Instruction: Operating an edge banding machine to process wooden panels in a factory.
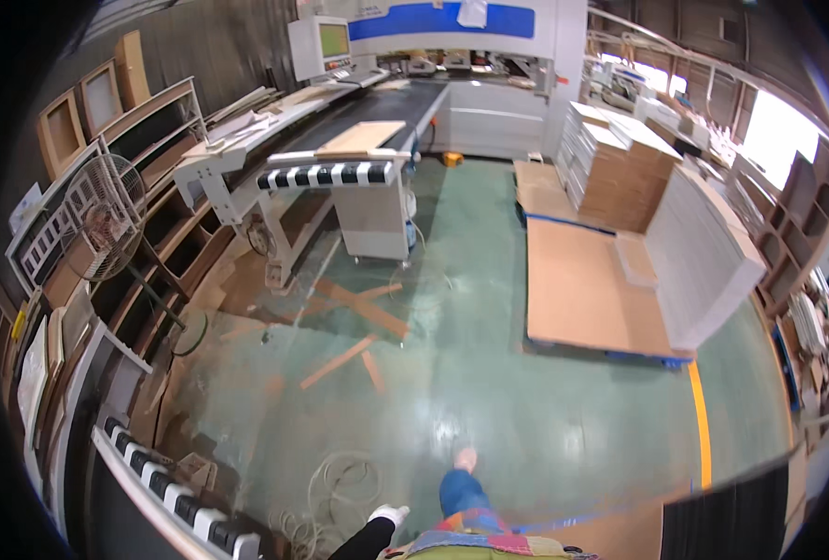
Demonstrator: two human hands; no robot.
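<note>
My left hand (391, 513), in a white glove below a black sleeve, hangs low near the bottom edge. Its fingers look loosely apart, and nothing shows in it. It touches nothing; closest to it is a pale coiled hose (344, 481) on the floor. My right hand is out of view. A blue trouser leg (461, 493) extends forward on the green floor (489, 392), below a colourful patterned garment (475, 525).
Ahead is a machine with a dark conveyor (363, 117) bearing a pale board (363, 138). Stacked panels (620, 159) and a brown sheet (592, 285) on a low pallet occupy the right. A fan (104, 215) stands left; board strips (363, 308) lie on the floor. A striped roller edge (167, 485) is lower left.
</note>
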